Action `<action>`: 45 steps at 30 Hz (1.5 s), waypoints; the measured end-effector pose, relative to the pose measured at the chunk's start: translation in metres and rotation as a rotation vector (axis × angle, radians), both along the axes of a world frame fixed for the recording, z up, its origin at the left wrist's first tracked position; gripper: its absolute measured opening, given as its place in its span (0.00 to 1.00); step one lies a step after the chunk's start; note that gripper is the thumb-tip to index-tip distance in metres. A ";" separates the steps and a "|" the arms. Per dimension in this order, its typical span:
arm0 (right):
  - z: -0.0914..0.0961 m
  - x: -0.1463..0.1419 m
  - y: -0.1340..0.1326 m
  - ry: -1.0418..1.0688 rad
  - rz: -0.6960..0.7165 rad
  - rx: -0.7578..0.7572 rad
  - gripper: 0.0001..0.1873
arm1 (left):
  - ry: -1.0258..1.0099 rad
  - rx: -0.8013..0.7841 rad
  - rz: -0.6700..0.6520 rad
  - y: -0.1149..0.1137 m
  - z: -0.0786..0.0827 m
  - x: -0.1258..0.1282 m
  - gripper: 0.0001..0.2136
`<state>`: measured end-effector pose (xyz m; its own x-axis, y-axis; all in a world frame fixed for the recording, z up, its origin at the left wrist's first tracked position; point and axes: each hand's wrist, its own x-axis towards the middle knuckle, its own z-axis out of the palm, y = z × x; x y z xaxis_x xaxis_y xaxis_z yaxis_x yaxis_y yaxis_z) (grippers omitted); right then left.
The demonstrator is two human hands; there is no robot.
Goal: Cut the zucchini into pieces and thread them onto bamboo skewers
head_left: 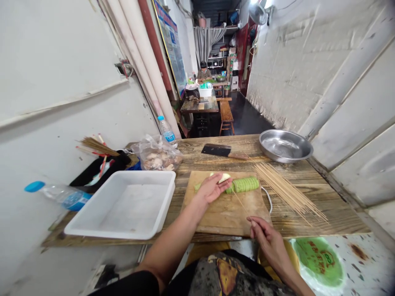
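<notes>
Pinching right grip [267,235]: thin tan wooden skewer [238,197] over rectangular wooden cutting board [222,216]
Left grip [210,188]: holding pale-green piece [225,177] above board

Could read no word or number with certainty. Met red characters [317,257] beside a small logo [328,258] on green plastic [304,251] toward four o'clock, too slanted and blurred to decipher. Found illegible lettering on a wall poster [169,45] near eleven, plus blue labels [169,136] on one bottle [161,122] near ten and a second bottle [51,193] near eight.
</notes>
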<state>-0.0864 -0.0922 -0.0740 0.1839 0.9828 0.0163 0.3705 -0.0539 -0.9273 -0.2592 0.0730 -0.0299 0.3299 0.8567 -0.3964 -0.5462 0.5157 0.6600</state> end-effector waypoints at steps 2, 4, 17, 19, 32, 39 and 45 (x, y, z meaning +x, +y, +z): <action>0.002 -0.002 -0.001 -0.010 0.052 -0.003 0.25 | -0.048 -0.047 -0.008 -0.007 0.006 0.007 0.03; 0.003 -0.002 -0.003 -0.026 0.080 -0.007 0.27 | -0.071 -0.069 -0.002 -0.010 0.012 0.010 0.05; 0.019 0.004 -0.016 -0.189 0.038 0.091 0.26 | -0.048 -0.030 -0.005 -0.010 0.026 0.014 0.05; 0.020 0.003 -0.016 -0.200 0.036 0.089 0.26 | -0.054 -0.033 -0.005 -0.010 0.026 0.015 0.05; 0.019 0.005 -0.017 -0.165 0.042 0.097 0.25 | -0.106 -0.038 0.007 -0.013 0.033 0.019 0.06; 0.018 0.005 -0.017 -0.138 0.055 0.088 0.25 | -0.124 -0.019 -0.007 -0.012 0.031 0.020 0.07; 0.016 0.004 -0.017 -0.101 0.061 0.056 0.25 | -0.126 -0.005 -0.014 -0.012 0.028 0.021 0.06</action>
